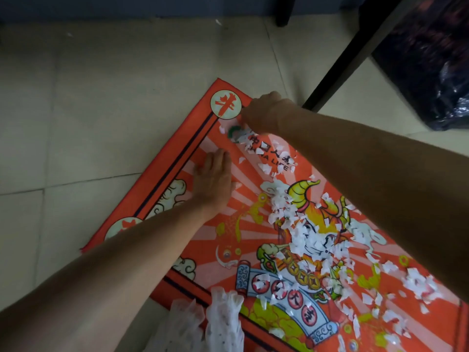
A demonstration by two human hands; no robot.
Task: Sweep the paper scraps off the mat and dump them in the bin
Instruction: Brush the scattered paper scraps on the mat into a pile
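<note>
On the tiled floor [76,110] at the left, we are seeing pale tiles running under an orange printed mat [223,240] that is lying at an angle, one corner pointing up and away from us. Moving rightward, we are watching the left forearm reaching in from the lower left edge, stretched almost straight, with the left hand [213,181] lying flat, palm down, on the mat near its upper left border. Its fingers are extended and close together, pointing toward the far corner, so this grip is released and pressing on the mat rather than holding anything.

Near the bottom edge, just right of that forearm, we are noticing a bit of white dotted fabric [218,323] overlapping the mat's near border.

Further right, white paper scraps [302,229] are lying scattered over the mat, thickest across the printed figure in the middle, with a thinner trail leading up toward the far corner and more spread toward the lower right.

Crossing from the right edge, the right forearm is extending diagonally over the scraps, and the right hand [264,113] is sitting at the far corner, knuckles toward us; we cannot tell whether its grip is clenched or holding something.

At the upper right, a dark leg [355,52] is slanting down beside a black plastic bag [431,67].
</note>
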